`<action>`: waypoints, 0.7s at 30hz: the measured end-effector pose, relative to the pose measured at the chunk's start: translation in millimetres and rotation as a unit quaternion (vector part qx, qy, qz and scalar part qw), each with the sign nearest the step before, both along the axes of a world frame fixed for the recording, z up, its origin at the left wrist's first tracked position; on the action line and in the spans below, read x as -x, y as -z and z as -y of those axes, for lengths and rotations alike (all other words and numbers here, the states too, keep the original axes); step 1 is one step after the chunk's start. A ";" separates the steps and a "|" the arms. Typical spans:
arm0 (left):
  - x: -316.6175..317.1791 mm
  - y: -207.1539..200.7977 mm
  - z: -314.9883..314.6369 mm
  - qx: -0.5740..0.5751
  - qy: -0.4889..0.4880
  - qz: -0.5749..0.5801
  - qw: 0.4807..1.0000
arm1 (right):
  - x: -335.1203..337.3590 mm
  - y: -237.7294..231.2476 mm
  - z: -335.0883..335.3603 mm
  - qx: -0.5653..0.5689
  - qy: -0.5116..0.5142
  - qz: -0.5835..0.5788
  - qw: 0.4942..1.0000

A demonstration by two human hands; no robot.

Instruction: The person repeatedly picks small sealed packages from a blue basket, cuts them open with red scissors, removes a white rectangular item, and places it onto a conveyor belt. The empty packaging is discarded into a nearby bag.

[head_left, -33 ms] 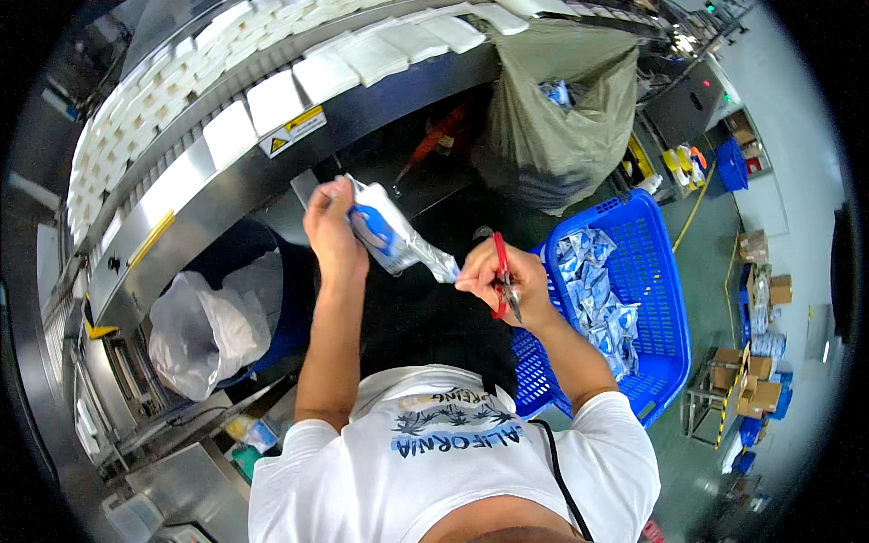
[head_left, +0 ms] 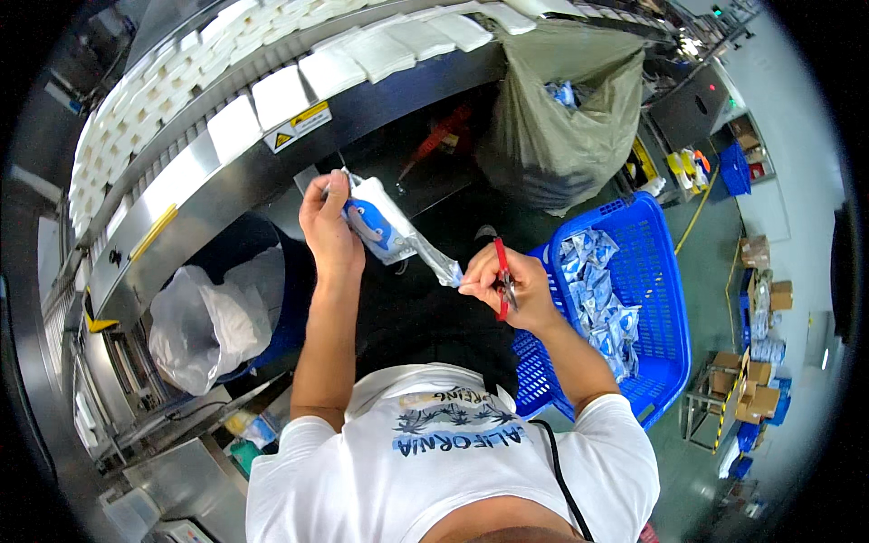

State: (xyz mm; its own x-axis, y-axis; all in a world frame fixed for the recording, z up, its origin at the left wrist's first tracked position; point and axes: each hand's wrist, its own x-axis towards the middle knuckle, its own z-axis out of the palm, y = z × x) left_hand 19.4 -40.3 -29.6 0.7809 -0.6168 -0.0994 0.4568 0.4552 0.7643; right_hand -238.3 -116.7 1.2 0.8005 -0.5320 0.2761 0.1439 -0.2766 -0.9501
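Out in front of me, my left hand [head_left: 333, 226] grips the upper end of a white and blue plastic packet [head_left: 378, 224] between thumb and fingers. The packet slants down to the right, and its lower end is twisted narrow. That narrow end is pinched by the fingertips of my right hand [head_left: 525, 294]. A pair of red-handled scissors [head_left: 501, 258] is also in my right hand, metal blades partly hidden by the fingers. Just right of this hand, a blue plastic basket [head_left: 659, 271] holds several small blue and white packets [head_left: 593, 294].
A conveyor [head_left: 195, 190] carrying white folded pads [head_left: 333, 71] curves across the far left. A bin lined with a clear bag [head_left: 204, 326] stands left. Ahead hangs a large olive-green bag [head_left: 561, 136] with blue packets inside. Cardboard boxes [head_left: 760, 398] sit far right.
The packet has turned slightly, showing more of its blue print. My left hand has shifted a little left, and the scissors have rotated slightly in my right hand.
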 end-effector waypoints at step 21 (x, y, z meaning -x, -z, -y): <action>60.2 -24.5 14.8 -0.059 0.071 0.318 0.943 | -3.4 -44.7 46.6 0.076 0.240 -0.081 0.964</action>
State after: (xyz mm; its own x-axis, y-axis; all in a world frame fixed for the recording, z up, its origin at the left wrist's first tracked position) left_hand -40.8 -55.1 -5.1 0.6158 -0.7336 0.2876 -0.0619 0.3188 0.9458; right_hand -234.8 -163.3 45.9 0.5119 -0.8150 0.2717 -0.1830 -0.4125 -0.8924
